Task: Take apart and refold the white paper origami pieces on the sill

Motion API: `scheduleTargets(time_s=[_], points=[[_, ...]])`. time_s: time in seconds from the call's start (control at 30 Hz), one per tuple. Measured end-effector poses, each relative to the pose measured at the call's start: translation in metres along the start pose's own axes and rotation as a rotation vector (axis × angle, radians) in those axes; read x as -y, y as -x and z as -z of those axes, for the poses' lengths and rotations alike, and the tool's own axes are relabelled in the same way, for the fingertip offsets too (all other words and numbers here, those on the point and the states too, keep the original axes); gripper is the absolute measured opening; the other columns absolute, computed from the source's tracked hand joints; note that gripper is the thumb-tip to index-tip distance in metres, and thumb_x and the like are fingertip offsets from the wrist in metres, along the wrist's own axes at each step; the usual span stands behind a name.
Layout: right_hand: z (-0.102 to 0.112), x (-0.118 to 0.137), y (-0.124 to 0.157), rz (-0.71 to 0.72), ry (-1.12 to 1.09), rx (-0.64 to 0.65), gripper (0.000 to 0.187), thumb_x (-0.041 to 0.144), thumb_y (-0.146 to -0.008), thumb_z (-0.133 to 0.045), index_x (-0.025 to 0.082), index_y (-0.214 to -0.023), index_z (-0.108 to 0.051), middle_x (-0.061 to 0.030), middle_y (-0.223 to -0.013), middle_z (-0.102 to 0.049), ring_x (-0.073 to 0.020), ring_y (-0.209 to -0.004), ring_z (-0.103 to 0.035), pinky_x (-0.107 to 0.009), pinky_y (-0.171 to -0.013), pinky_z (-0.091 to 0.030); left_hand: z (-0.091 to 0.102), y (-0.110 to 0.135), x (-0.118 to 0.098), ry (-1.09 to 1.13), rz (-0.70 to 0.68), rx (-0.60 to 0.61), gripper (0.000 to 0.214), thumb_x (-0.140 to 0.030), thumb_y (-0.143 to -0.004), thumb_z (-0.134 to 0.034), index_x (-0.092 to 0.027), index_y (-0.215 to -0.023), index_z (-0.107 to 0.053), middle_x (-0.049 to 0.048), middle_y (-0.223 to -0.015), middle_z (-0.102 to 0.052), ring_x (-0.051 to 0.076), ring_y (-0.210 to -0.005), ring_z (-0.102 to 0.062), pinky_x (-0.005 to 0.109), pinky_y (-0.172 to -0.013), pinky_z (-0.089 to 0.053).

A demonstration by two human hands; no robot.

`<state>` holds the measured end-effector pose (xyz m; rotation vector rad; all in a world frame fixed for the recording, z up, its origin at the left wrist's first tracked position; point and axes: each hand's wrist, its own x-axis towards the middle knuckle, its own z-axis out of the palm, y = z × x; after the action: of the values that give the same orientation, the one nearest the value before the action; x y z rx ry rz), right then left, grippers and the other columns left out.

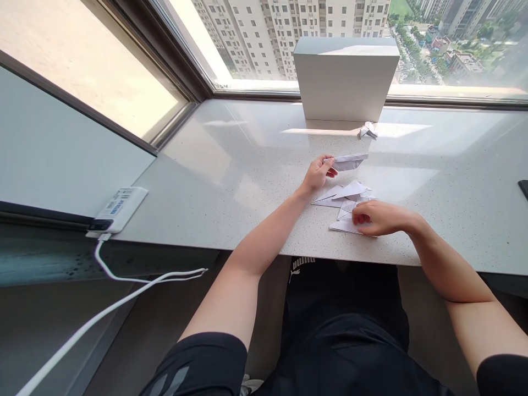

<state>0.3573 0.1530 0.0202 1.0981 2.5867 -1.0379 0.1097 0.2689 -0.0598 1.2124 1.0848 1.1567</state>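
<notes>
My left hand (318,172) is raised a little over the pale stone counter (231,181) and pinches the end of a folded white paper piece (350,160) that sticks out to the right. My right hand (381,218) rests on the counter nearer to me, fingers curled onto a small pile of folded white paper sheets (344,204). The pile lies between my two hands, partly covered by the right one.
A white box (345,80) stands at the window edge, with a small crumpled paper shape (368,130) in front of it. A white power bank (117,209) with a white cable (124,286) sits at the counter's left corner. A dark object (523,188) shows at the right edge.
</notes>
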Motion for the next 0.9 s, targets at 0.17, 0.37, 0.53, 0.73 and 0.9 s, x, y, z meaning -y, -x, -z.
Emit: scheduleTargets(time_s=[0.17, 0.37, 0.53, 0.73, 0.9], points=[[0.002, 0.002, 0.000, -0.108, 0.040, 0.001, 0.046, 0.034, -0.078, -0.097, 0.028, -0.096, -0.055, -0.0063, -0.106, -0.076, -0.0297, -0.098, -0.068, -0.037, -0.080, -0.047, 0.000, 0.002, -0.002, -0.005, 0.008, 0.005, 0.012, -0.028, -0.118, -0.073, -0.021, -0.109, -0.071, 0.0009, -0.085, -0.077, 0.017, -0.080, -0.080, 0.028, -0.079, -0.061], [-0.003, 0.002, -0.001, -0.047, 0.038, -0.019, 0.027, 0.021, -0.084, -0.080, 0.027, -0.091, -0.055, -0.0069, -0.102, -0.077, -0.0265, -0.092, -0.066, -0.038, -0.081, -0.048, 0.003, 0.005, -0.005, -0.043, 0.001, 0.012, 0.016, -0.034, -0.119, -0.075, -0.022, -0.110, -0.072, 0.0020, -0.085, -0.078, 0.019, -0.083, -0.081, 0.031, -0.084, -0.064], [0.009, -0.011, 0.004, -0.033, -0.096, -0.083, 0.010, 0.026, -0.094, -0.071, 0.026, -0.086, -0.065, -0.0038, -0.088, -0.076, -0.0229, -0.080, -0.064, -0.037, -0.075, -0.046, 0.002, 0.007, -0.007, -0.063, -0.003, 0.042, 0.016, -0.035, -0.118, -0.076, -0.022, -0.109, -0.073, 0.0021, -0.082, -0.078, 0.020, -0.083, -0.081, 0.032, -0.085, -0.065], [0.026, -0.036, 0.004, 0.001, -0.369, -0.551, 0.031, 0.049, -0.111, -0.065, 0.024, -0.118, -0.083, -0.0079, -0.105, -0.082, -0.0229, -0.081, -0.069, -0.039, -0.077, -0.054, 0.000, 0.009, -0.005, -0.065, 0.000, 0.112, 0.017, -0.034, -0.116, -0.077, -0.022, -0.106, -0.073, 0.0015, -0.086, -0.078, 0.018, -0.083, -0.080, 0.032, -0.085, -0.063], [0.027, -0.055, -0.004, -0.090, -0.367, -0.801, 0.039, 0.046, -0.108, -0.068, 0.024, -0.132, -0.090, -0.0140, -0.123, -0.083, -0.0277, -0.093, -0.074, -0.046, -0.087, -0.062, -0.003, 0.016, -0.006, -0.036, -0.002, 0.211, 0.019, -0.038, -0.119, -0.072, -0.022, -0.110, -0.076, 0.0034, -0.092, -0.080, 0.018, -0.085, -0.080, 0.030, -0.086, -0.065]])
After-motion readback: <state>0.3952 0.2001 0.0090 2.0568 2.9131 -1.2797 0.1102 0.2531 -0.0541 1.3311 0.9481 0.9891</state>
